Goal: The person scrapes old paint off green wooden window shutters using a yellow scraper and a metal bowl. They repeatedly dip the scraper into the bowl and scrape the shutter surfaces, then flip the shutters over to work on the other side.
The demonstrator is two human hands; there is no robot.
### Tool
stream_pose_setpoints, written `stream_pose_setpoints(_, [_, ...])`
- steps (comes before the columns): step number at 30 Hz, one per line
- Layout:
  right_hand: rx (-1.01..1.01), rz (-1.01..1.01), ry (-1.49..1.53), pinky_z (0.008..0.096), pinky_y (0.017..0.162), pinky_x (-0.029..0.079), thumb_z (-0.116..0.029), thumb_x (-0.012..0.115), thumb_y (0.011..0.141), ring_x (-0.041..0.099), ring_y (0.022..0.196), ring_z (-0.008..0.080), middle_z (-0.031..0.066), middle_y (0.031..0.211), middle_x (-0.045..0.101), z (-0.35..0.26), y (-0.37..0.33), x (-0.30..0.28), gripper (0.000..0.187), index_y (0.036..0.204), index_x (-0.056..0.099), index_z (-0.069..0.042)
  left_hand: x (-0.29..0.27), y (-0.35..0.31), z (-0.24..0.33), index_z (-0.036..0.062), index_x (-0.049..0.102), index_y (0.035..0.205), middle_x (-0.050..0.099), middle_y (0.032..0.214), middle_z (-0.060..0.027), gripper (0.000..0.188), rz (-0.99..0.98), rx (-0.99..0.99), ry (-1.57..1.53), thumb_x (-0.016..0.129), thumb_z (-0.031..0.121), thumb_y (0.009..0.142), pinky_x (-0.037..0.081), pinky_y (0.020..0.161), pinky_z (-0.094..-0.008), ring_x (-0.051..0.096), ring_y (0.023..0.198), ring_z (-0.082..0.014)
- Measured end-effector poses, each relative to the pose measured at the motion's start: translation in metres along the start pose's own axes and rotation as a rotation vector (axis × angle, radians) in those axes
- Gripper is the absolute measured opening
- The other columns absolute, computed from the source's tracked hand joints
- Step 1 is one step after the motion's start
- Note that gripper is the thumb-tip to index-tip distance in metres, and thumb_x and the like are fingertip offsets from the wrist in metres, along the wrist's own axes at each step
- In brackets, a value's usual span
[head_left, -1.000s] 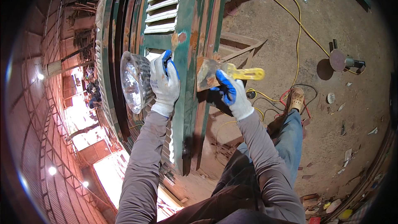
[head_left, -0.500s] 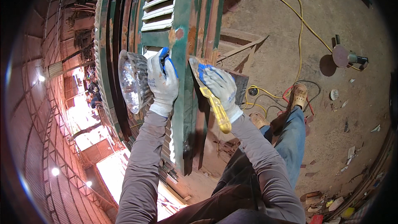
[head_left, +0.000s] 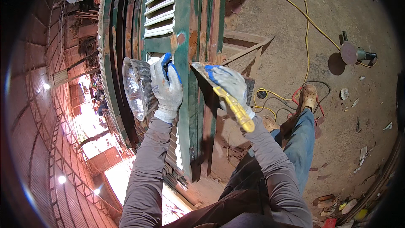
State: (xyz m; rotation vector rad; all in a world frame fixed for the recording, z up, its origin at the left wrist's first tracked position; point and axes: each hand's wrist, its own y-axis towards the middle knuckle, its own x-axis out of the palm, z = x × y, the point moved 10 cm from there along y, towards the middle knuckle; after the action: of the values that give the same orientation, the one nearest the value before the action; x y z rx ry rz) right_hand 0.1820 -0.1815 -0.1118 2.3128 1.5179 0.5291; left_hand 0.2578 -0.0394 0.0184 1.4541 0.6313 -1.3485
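My left hand, in a white and blue work glove, grips the near rim of a clear plastic bowl tilted on its side. Beside it stands a green-painted louvred shutter with bare brown patches along its edge. My gloved right hand is closed on a putty knife with a yellow handle. The fingers lie over the broad blade, and the blade's tip corner is at the shutter's edge; whether it touches, I cannot tell. The handle points down and to the right.
More green shutters stand stacked to the left. At right on the floor lie a sander, a yellow cord and scattered scraps. A wooden frame juts out behind the shutter. My shoe is near red and black cables.
My right hand and the putty knife have shifted slightly right, and the handle now slants further right. My left hand keeps its hold on the bowl.
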Motion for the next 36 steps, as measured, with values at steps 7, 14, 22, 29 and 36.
stream_pose_setpoints(7, [-0.047,0.169,0.088,0.0449,0.094,0.053,-0.010,0.068,0.082,0.069,0.107,0.0329,0.0120,0.113,0.073,0.015,0.056,-0.013,0.029,0.110,0.071,-0.003,0.000,0.001,0.001,-0.0026,0.058,0.122,0.060,0.109,-0.0187,0.024,0.002,-0.005,-0.007,0.050,0.007,0.101,0.047,0.090,-0.0428,0.060,0.100,-0.0346])
stream_pose_setpoints(14, [-0.080,-0.081,-0.058,0.0400,0.088,0.054,-0.022,0.072,0.080,0.069,0.109,0.0266,0.0047,0.114,0.074,-0.003,0.013,0.006,0.021,0.098,0.076,-0.012,0.002,0.000,-0.004,-0.0029,0.058,0.122,0.059,0.109,-0.0188,0.024,-0.001,-0.023,-0.018,0.050,0.006,0.101,0.047,0.090,-0.0419,0.060,0.100,-0.0336])
stream_pose_setpoints(22, [0.042,0.156,0.036,0.0421,0.093,0.053,-0.017,0.064,0.086,0.068,0.110,0.0322,0.0120,0.116,0.072,0.022,0.043,-0.023,0.033,0.115,0.072,-0.005,0.002,-0.002,-0.003,-0.0037,0.057,0.123,0.059,0.110,-0.0180,0.025,-0.013,-0.048,-0.037,0.048,0.007,0.101,0.047,0.091,-0.0407,0.059,0.100,-0.0319])
stream_pose_setpoints(29, [-0.050,0.107,-0.062,0.0424,0.091,0.053,-0.021,0.069,0.081,0.069,0.107,0.0294,0.0093,0.114,0.074,0.014,0.035,0.007,0.029,0.104,0.075,-0.006,0.004,0.003,0.001,-0.0038,0.056,0.124,0.058,0.111,-0.0174,0.025,-0.039,-0.010,0.011,0.048,0.007,0.102,0.047,0.090,-0.0393,0.060,0.100,-0.0306])
stream_pose_setpoints(36, [0.030,0.121,0.042,0.0430,0.092,0.053,-0.018,0.070,0.080,0.068,0.110,0.0319,0.0116,0.116,0.073,0.014,0.011,-0.004,0.036,0.113,0.073,-0.006,0.003,0.000,-0.001,-0.0033,0.057,0.123,0.058,0.112,-0.0169,0.024,-0.017,-0.051,-0.044,0.049,0.006,0.102,0.048,0.090,-0.0387,0.060,0.100,-0.0299])
